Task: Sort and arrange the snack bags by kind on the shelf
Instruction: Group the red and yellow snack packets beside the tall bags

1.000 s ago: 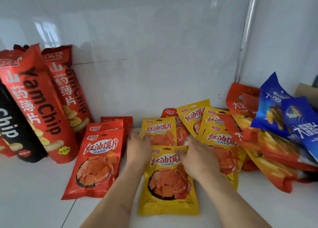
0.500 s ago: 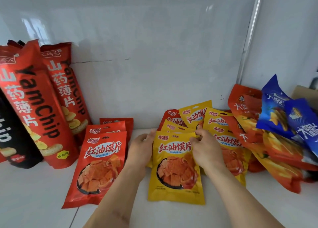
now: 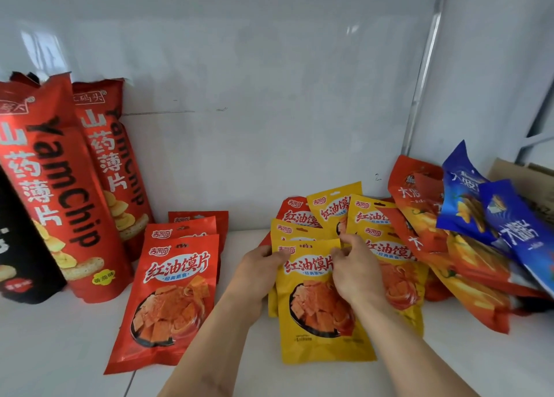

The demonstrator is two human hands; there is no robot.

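A yellow snack bag (image 3: 322, 330) lies on top of a second yellow bag (image 3: 295, 231) on the white shelf (image 3: 60, 342). My left hand (image 3: 257, 272) grips the stack's left edge. My right hand (image 3: 356, 269) pinches the top bag's upper right corner. More yellow bags (image 3: 386, 246) lie just behind and to the right, with a red one (image 3: 296, 215) among them. A stack of red bags (image 3: 177, 291) of the same snack lies to the left of my hands.
Tall red YamChip bags (image 3: 60, 186) and a black one (image 3: 21, 261) lean on the back wall at far left. A heap of orange-red bags (image 3: 467, 276) and blue bags (image 3: 509, 225) fills the right. A cardboard box (image 3: 521, 180) stands behind the heap.
Both hands slid the front yellow bag back over the one behind it, forming a stack. My hands moved from lying flat on the bags to gripping the stack's upper edges.
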